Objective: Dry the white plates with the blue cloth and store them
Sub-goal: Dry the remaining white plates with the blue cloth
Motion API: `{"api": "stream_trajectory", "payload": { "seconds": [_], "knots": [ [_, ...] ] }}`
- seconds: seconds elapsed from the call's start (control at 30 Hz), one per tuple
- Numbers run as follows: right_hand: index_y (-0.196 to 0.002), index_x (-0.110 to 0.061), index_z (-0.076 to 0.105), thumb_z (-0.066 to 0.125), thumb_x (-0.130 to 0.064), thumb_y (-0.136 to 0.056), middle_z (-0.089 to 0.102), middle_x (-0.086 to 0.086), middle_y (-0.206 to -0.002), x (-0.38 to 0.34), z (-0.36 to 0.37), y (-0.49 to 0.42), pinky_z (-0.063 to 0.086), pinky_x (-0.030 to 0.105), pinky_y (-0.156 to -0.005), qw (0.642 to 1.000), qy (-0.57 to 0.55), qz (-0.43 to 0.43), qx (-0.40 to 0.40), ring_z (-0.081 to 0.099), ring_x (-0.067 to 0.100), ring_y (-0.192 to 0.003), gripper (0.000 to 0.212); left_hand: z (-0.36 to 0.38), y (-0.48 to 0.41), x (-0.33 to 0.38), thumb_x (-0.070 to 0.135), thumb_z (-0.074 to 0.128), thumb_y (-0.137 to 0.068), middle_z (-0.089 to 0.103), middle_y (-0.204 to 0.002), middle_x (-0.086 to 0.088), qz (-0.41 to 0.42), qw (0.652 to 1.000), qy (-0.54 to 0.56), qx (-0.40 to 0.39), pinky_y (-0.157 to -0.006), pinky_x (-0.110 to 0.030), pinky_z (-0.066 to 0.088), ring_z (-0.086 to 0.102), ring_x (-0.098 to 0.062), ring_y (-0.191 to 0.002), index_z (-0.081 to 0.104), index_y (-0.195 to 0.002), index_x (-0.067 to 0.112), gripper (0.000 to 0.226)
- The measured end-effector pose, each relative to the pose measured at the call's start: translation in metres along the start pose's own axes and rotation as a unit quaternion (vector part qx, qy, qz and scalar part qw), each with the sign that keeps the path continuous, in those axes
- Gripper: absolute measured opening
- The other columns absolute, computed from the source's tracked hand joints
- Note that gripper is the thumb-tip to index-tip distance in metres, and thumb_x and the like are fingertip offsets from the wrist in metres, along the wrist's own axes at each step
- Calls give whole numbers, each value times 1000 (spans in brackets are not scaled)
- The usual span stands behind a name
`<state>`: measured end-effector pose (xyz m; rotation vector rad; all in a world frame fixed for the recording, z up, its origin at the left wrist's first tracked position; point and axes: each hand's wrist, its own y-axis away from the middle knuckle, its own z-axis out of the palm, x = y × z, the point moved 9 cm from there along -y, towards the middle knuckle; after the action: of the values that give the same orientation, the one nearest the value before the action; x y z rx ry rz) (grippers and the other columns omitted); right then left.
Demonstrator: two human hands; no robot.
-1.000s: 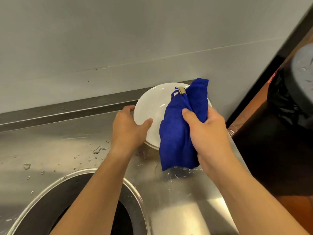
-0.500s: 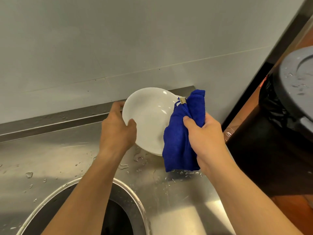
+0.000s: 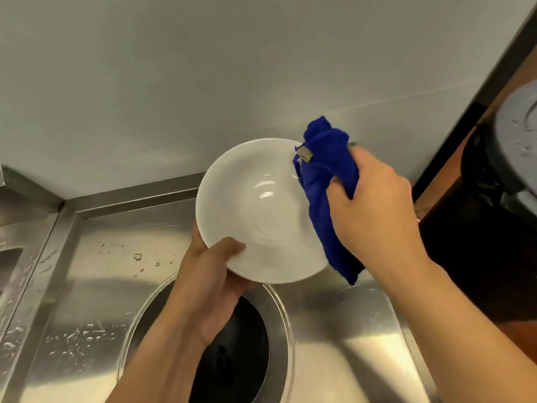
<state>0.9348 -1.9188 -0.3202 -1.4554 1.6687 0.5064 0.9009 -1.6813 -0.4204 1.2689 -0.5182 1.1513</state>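
White plate [image 3: 261, 210] is held tilted above the wet steel worktop [image 3: 110, 286], just beyond the round opening [image 3: 232, 344]. Left hand [image 3: 209, 280] pinches its near rim; right hand [image 3: 374, 207] clenches the blue cloth [image 3: 325, 193] against its right edge. Risk: wiping pressure on a wet rim could slip the plate onto steel.

Both forearms bare, entering from the bottom edge. Left arm rises from about 7 o'clock toward centre; left hand [image 3: 213, 282] cupped at the 7 o'clock rim of the white plate [image 3: 261, 210], thumb lying over the upper face, fingers wrapped behind. Right arm comes in from 4 o'clock; right hand [image 3: 374, 207] fisted, knuckles toward the camera, fingers curled tight around the bunched blue cloth [image 3: 325, 181] at the plate's 3 o'clock edge.
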Motion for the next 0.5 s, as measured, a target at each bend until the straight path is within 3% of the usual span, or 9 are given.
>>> {"api": "stream_trajectory", "payload": {
  "seconds": [0.07, 0.17, 0.27, 0.33, 0.4, 0.47, 0.5],
  "knots": [
    [-106, -21, 61, 53, -10, -97, 62, -5, -83, -20, 25, 18, 38, 13, -57, 996, 49, -23, -66, 60, 8, -71, 16, -12, 30, 6, 0, 61, -96, 76, -127, -6, 21, 1000, 18, 1, -70, -60, 64, 75, -39, -110, 64, -136, 41, 57],
    [-132, -23, 53, 57, -23, -100, 60, 3, -109, -53, 78, 49, 42, 27, -75, 981, 59, -56, -176, 58, 20, -89, 32, -17, 67, 26, 41, 59, -95, 77, -127, 6, 80, 996, -31, -23, -68, -48, 66, 78, -20, -108, 60, -135, 54, 42],
    [-121, -39, 53, 57, -54, -97, 67, -9, -105, -91, 117, 99, 52, 30, -76, 950, -19, -99, -297, 63, 10, -87, 28, -35, 91, 42, 51, 52, -89, 76, -129, 3, 105, 994, -42, -4, -74, -37, 66, 75, -20, -117, 57, -141, 49, 52],
    [-106, -44, 55, 56, -59, -95, 68, -17, -95, -90, 126, 125, 51, 26, -71, 924, 16, -118, -364, 63, 3, -82, 19, -63, 106, 53, 52, 54, -87, 79, -124, 2, 122, 992, -20, 26, -76, -35, 66, 76, -20, -114, 58, -141, 45, 55],
    [-107, -39, 57, 62, -54, -93, 70, -13, -96, -75, 115, 124, 53, 31, -69, 915, 135, -137, -353, 66, 10, -84, 21, -85, 125, 57, 57, 56, -83, 80, -119, 10, 142, 988, -42, 48, -72, -34, 66, 78, -14, -107, 60, -136, 52, 53],
    [-115, -27, 58, 64, -44, -94, 68, -3, -101, -86, 97, 105, 50, 35, -69, 943, 196, -152, -220, 62, 20, -84, 28, -95, 146, 47, 60, 55, -82, 80, -113, 17, 132, 989, -51, 51, -71, -33, 65, 78, -7, -101, 65, -122, 61, 41],
    [-115, -24, 58, 63, -43, -95, 67, -2, -99, -106, 91, 103, 45, 34, -67, 960, 166, -167, -153, 58, 20, -80, 27, -95, 153, 39, 59, 54, -84, 80, -113, 16, 124, 991, -35, 44, -73, -32, 66, 79, -7, -100, 67, -118, 60, 37]
  ]
}}
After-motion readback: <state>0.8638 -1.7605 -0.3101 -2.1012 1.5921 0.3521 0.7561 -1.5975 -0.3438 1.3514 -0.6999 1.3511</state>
